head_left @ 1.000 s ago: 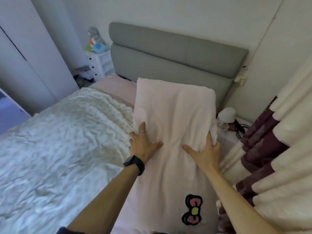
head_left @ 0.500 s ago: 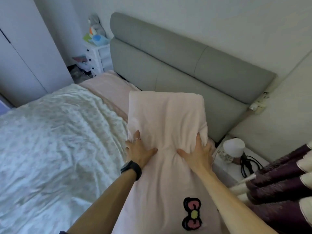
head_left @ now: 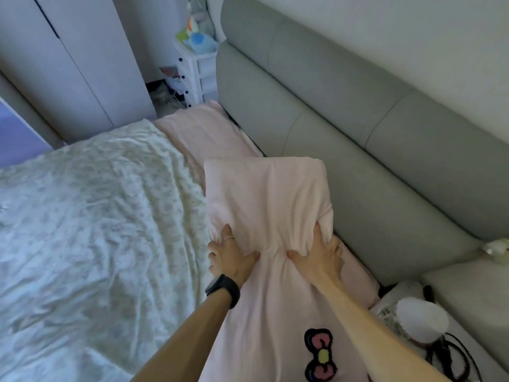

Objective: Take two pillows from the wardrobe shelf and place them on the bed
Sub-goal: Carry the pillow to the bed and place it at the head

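A long pale pink pillow (head_left: 270, 199) with a pink and black bow patch lies lengthwise along the right side of the bed, its far end near the grey headboard (head_left: 344, 111). My left hand (head_left: 230, 256), with a ring and a black watch, grips the pillow's left edge. My right hand (head_left: 319, 257) grips its right side, bunching the fabric. The bed's pink sheet (head_left: 201, 130) shows at the head end, and a crumpled white quilt (head_left: 91, 221) covers the rest. The white wardrobe (head_left: 71, 59) stands at the far left with its doors shut.
A white drawer unit (head_left: 197, 75) with soft toys on top stands beside the headboard. A bedside surface at the lower right holds a small white lamp (head_left: 420, 319) and black cables (head_left: 451, 359).
Both hands have lowered the pillow from a raised tilt towards the mattress and pushed it closer to the headboard. The view has swung down and left, and the curtain has left the picture.
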{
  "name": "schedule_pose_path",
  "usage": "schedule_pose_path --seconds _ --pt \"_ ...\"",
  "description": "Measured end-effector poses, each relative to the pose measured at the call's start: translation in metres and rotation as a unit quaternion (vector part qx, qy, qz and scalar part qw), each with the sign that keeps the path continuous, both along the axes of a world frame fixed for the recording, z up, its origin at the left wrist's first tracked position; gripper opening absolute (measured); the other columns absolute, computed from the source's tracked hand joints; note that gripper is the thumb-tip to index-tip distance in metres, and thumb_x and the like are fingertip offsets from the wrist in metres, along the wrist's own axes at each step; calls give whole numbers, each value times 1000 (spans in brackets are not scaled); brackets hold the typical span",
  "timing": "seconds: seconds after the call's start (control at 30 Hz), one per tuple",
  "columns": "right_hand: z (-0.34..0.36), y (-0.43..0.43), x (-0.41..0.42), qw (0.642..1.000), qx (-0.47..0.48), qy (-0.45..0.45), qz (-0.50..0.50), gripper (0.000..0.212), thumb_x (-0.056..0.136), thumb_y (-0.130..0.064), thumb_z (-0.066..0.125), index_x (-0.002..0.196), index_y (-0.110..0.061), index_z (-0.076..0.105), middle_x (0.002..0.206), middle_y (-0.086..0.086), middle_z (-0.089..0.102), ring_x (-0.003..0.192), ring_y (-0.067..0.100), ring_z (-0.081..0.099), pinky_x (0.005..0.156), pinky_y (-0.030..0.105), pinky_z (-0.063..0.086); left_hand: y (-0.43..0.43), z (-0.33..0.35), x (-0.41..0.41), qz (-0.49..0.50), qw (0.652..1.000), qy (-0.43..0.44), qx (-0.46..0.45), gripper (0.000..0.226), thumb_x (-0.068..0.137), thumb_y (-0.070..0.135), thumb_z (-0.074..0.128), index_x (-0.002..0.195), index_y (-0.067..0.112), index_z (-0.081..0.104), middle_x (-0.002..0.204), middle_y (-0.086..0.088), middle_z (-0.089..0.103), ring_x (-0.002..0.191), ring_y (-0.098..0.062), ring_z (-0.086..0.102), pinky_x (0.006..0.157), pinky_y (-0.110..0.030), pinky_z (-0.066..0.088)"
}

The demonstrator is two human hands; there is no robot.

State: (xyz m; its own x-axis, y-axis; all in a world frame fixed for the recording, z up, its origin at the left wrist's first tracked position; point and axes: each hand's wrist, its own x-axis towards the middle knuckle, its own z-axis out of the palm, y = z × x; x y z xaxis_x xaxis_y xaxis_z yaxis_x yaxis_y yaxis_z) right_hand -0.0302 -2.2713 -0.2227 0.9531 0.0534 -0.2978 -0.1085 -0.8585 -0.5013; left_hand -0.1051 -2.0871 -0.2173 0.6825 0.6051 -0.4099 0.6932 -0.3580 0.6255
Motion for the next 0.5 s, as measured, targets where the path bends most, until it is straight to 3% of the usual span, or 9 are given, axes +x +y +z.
schedule_pose_path --seconds 0.13,0.3,0.43,0.5 --pt "-11 -6 33 1000 -12 16 17 109 70 -64 72 154 -45 4 148 19 29 134 43 34 110 56 33 -5 -17 25 13 1000 21 -10 106 71 50 79 151 34 11 138 -18 28 122 -44 42 101 -58 44" --pt "-59 -13 161 992 -50 49 102 112 75 -63 73 158 -40 2 148 21 30 135 40 34 111 53 33 -26 -69 119 112 991 54 -57 105 69 52 79 147 41 10 138 -16 26 122 -43 42 96 -57 47" --pt "-100 -10 219 980 -83 68 167 110 77 -64 71 159 -36 3 151 20 24 137 40 31 113 52 30 -38 -122 158 171 980 76 -73 111 68 53 81 151 39 9 150 -19 17 132 -45 36 110 -55 37" --pt "-122 -12 240 973 -103 86 188 109 77 -65 70 159 -35 5 150 20 24 134 41 33 112 52 31 -45 -147 169 180 977 90 -75 114 67 57 80 153 39 7 148 -8 6 135 -43 33 110 -52 36"
